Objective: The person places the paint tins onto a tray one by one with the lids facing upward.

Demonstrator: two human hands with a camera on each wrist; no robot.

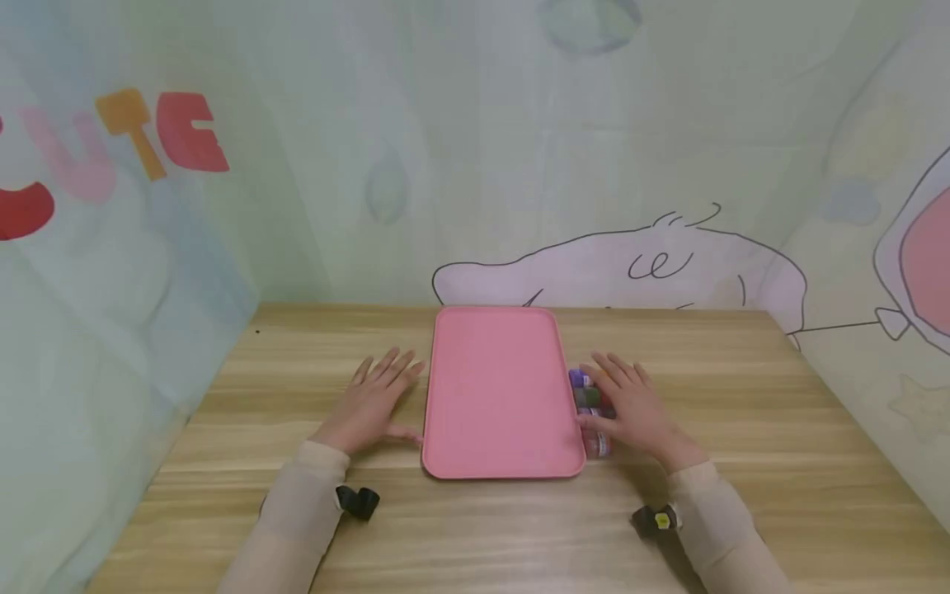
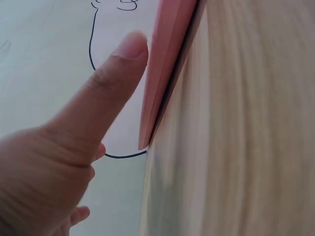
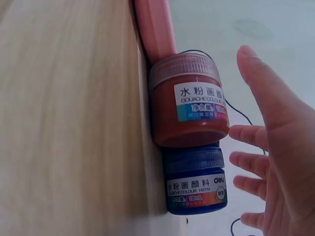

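A pink tray [image 1: 497, 388] lies in the middle of the wooden table [image 1: 297, 511]. My left hand [image 1: 374, 398] rests flat on the table just left of the tray, fingers straight, holding nothing; in the left wrist view its thumb [image 2: 115, 78] stands beside the tray's edge [image 2: 162, 73]. My right hand [image 1: 631, 404] hovers open over a row of small paint jars [image 1: 588, 396] along the tray's right side. The right wrist view shows a red-brown jar [image 3: 189, 105] and a blue jar [image 3: 194, 184] next to the tray [image 3: 155, 29], with the open right hand [image 3: 275, 157] apart from them.
Pale printed walls close in the table on the left, back and right. Bare wood lies on both sides of the tray and in front of it. Black wrist cameras [image 1: 358, 501] sit on both sleeves.
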